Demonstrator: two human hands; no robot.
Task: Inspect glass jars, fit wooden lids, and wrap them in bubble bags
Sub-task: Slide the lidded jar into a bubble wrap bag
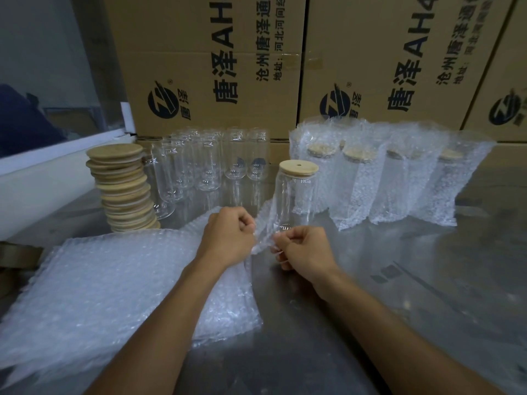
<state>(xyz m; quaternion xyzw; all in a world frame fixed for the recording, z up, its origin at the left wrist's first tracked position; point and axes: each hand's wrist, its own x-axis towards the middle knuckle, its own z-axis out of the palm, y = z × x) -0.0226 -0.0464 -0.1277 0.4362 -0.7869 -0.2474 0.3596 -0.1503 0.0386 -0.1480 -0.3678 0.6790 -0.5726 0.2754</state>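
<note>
- Far out past the left hand there's a leaning stack of wooden lids, round and pale, sitting on the metal table.
- Under and to the left of the left forearm lies a thick pile of flat bubble bags, spread over the near-left part of the table.
- Just behind the left hand, next to the lid stack, a bunch of bare glass jars stand upright in rows, no lids on them.
- Left hand: fingers curled in, pinching the edge of one bubble bag that's lifted up off the pile.
- That bag hangs right between the two hands, and its upper part sits in front of the lower half of the jar behind it.
- Straight behind the gap between the hands is one lidded jar, upright, unwrapped, with a wooden lid that has a small hole in it.
- Right hand: also curled, pinching the other side of the same bag's edge, close to the left hand but not touching it.
- Beyond the right hand and off to its right, a row of wrapped jars stands upright in bubble bags, lids showing through the plastic.
- Behind everything there's a wall of cardboard boxes with printed logos.
</note>
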